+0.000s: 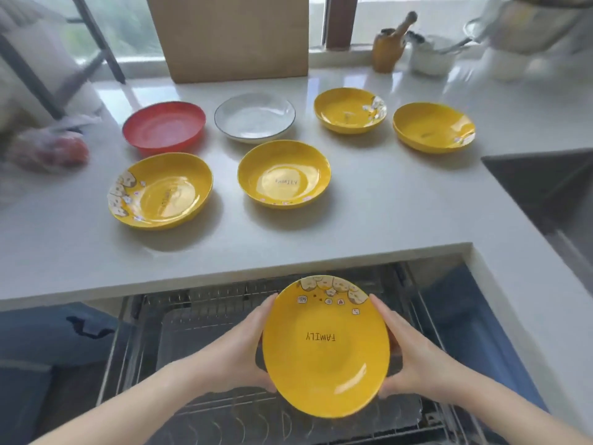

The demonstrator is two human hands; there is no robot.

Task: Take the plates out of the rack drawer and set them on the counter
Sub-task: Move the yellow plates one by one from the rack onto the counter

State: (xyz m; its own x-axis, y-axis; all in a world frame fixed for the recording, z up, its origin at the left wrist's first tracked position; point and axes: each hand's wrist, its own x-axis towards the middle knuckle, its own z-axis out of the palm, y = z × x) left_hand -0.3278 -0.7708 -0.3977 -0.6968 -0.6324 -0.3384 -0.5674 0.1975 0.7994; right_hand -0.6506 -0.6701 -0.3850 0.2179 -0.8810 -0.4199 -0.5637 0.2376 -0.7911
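Observation:
I hold a yellow plate (325, 345) marked FAMILY above the pulled-out wire rack drawer (205, 319). My left hand (239, 346) grips its left rim and my right hand (407, 351) grips its right rim. On the white counter (385, 213) lie several plates: a red one (163, 127), a white one with a dark rim (254, 117), and yellow ones at the front left (160, 191), front middle (284, 173), back right (349, 110) and far right (434, 126). The part of the rack under the held plate is hidden.
A cardboard box (231, 36) stands at the back of the counter. A wooden jar with a pestle (388, 49) and a white bowl (431, 57) sit at the back right. A dark sink (545, 187) lies right, a plastic bag with red items (48, 150) left.

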